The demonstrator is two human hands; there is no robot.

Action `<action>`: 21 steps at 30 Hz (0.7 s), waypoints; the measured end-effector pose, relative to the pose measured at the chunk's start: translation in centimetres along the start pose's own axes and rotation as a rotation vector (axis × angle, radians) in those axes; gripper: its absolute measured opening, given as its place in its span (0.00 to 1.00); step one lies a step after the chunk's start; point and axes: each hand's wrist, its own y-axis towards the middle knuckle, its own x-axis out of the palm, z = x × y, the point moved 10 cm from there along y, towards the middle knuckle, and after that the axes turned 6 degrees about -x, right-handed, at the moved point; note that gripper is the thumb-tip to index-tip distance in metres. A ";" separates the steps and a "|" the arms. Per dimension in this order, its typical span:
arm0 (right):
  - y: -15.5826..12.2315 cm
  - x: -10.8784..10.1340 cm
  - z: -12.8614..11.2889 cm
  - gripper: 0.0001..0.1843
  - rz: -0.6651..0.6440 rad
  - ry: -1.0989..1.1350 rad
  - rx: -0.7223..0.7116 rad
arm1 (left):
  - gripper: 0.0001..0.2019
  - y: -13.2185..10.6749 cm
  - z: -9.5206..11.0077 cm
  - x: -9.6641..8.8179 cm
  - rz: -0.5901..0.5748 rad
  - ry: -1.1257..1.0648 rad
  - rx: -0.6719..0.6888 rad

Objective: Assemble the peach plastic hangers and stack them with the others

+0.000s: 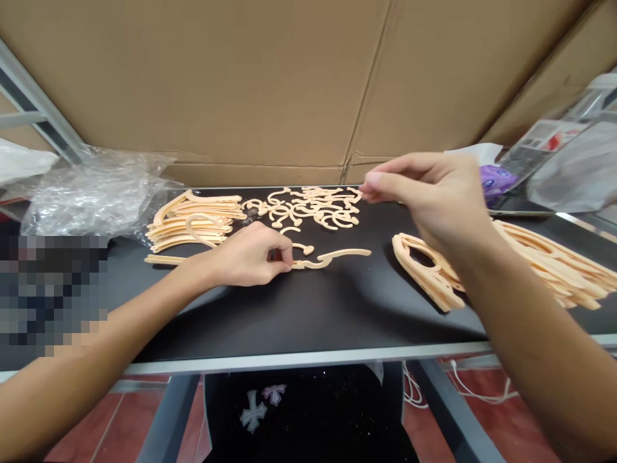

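Observation:
My left hand [258,254] is low over the middle of the table. Its thumb and fingertips pinch a beige plastic hanger piece [344,253], whose wavy end sticks out to the right. Just beyond those fingers lies a loose hook piece [303,249]. My right hand [429,199] is raised above the table's right half, thumb and fingertips pressed together. Whatever is between them, if anything, is too small and blurred to make out. Behind my left hand lies a stack of hanger arms [193,218], and a heap of curved hooks [308,207] spreads at the back.
Folded hanger parts [424,270] lie under my right wrist, with a larger pile [554,263] farther right. Crumpled clear plastic [96,196] covers the back left. A purple packet [496,180] and plastic bags [578,161] stand at right. Cardboard [241,83] walls the rear.

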 end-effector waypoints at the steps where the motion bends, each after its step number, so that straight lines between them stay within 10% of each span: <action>1: 0.5 -1.0 -0.3 0.07 0.023 -0.122 -0.027 | 0.06 0.0 0.1 0.0 0.015 0.022 0.005; 9: 4.0 -4.5 8.6 0.11 -0.465 -1.244 0.206 | 0.08 -0.6 1.9 0.5 0.079 0.193 0.088; 21: 4.0 -6.6 14.0 0.17 -0.585 -1.433 0.396 | 0.08 -0.1 1.4 1.0 0.034 0.196 0.065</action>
